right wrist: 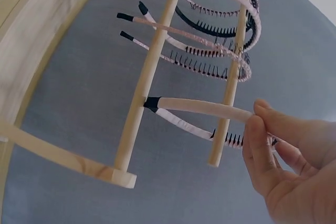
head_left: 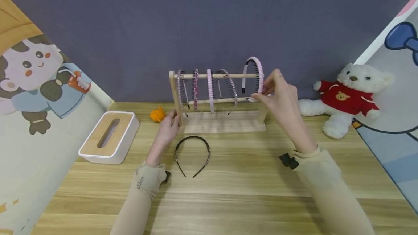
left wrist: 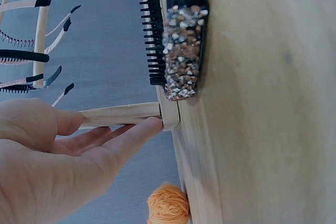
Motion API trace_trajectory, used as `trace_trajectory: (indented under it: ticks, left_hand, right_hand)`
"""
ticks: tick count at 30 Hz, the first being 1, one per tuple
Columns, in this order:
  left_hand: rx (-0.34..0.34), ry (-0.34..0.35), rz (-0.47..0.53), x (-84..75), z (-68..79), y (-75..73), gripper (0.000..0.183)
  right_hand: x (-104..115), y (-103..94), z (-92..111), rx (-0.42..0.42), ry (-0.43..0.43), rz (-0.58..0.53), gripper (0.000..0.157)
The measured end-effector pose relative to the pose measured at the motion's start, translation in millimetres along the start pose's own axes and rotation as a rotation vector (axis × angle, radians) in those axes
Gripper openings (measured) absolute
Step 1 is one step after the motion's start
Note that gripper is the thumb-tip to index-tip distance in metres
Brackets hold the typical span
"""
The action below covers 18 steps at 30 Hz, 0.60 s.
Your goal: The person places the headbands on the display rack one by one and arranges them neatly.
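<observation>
A wooden headband rack [head_left: 225, 123] stands at the back of the table with several headbands over its two bars. My left hand [head_left: 168, 129] grips the foot of the rack's left post [left wrist: 123, 114]. At the right end of the bars, a pale pink headband [head_left: 259, 71] with inner comb teeth hangs over the upper rod. My right hand [head_left: 281, 99] pinches this band [right wrist: 205, 107] between thumb and fingers on its curved part. In front of the rack, a black headband [head_left: 192, 137] with sparkling stones [left wrist: 184, 51] lies on the table.
An orange yarn ball [head_left: 158, 114] sits left of the rack, close to my left hand. Farther left is a white tissue box [head_left: 125, 140] with a wooden lid. A white teddy bear in a red sweater [head_left: 351, 99] sits at the right. A dark wall [head_left: 209, 21] rises behind.
</observation>
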<state>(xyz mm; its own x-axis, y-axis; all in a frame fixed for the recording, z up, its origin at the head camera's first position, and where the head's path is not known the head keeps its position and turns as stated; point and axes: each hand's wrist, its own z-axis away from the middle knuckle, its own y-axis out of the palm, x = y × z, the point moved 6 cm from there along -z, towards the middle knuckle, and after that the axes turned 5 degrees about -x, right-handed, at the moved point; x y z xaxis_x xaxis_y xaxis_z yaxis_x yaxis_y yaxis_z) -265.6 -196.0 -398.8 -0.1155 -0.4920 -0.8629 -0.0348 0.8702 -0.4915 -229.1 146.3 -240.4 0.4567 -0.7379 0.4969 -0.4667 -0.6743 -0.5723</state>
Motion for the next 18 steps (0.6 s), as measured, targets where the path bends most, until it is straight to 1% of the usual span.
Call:
trace_trajectory:
  ticks: [6, 11, 18]
  left_hand:
    - [0.006, -0.003, 0.001, 0.4, 0.0, 0.6, 0.045]
    - [0.003, -0.002, -0.006, 0.0, -0.4, 0.4, 0.045]
    - [0.006, -0.001, -0.001, 0.2, -0.4, 0.7, 0.045]
  right_hand:
    - [4.2, 5.2, -0.5, 0.006, -0.004, -0.023, 0.042]
    - [5.9, 12.8, -1.1, 0.039, -0.021, -0.03, 0.04]
    - [1.7, 30.0, -2.1, 0.099, 0.03, -0.054, 0.041]
